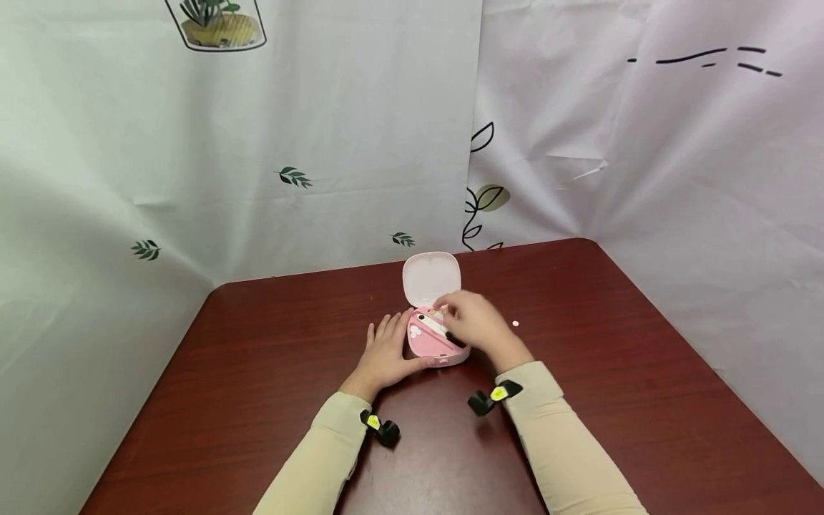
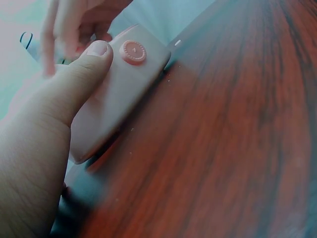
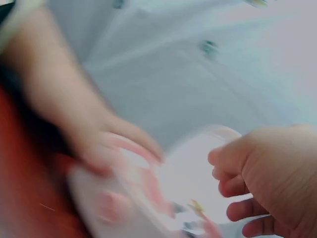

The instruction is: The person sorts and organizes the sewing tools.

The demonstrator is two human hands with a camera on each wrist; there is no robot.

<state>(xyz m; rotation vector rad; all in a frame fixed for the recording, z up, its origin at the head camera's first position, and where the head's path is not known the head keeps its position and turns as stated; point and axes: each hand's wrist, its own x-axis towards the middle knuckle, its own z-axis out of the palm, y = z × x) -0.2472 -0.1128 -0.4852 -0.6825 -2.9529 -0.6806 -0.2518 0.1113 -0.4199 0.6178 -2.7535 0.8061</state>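
A pink case [image 1: 430, 345] stands on the table with its pale lid [image 1: 431, 279] raised at the back. A white strip-like piece with dark ends [image 1: 433, 325] lies slantwise in it; its kind is unclear. My left hand [image 1: 385, 361] steadies the case from the left, fingers straight and spread, with the thumb along the front by a round pink latch [image 2: 133, 52]. Over the right back part of the case is my right hand [image 1: 475, 320], fingers loosely bent. In the right wrist view, nothing shows between its fingers. A small yellowish thing [image 3: 197, 207] in the case is blurred.
A small pale round piece [image 1: 516, 324] lies on the dark red-brown table [image 1: 290, 336], right of the case. White cloth with printed leaves [image 1: 360, 143] hangs behind the table and at its sides. Each wrist carries a small black camera [image 1: 388, 433].
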